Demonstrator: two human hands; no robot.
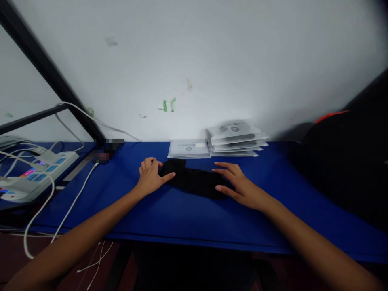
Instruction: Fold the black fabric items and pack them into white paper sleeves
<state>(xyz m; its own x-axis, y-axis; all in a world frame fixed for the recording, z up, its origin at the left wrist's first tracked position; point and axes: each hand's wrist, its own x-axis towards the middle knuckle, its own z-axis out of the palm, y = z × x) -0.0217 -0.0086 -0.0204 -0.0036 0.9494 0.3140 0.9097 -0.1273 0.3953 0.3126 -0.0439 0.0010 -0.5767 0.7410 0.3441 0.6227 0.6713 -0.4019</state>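
Observation:
A black piece of cloth (194,180), perhaps a sock, lies flat on the blue table (182,214) in the middle of the view. My left hand (150,174) rests at its left end with fingers curled and the thumb laid on the cloth. My right hand (235,181) lies on its right end, fingers stretched out flat and spread.
A stack of clear plastic packets (235,138) and another flat packet (188,148) lie by the white wall behind the cloth. A white power strip (36,171) with cables sits far left. A black bag with red trim (348,161) fills the right side.

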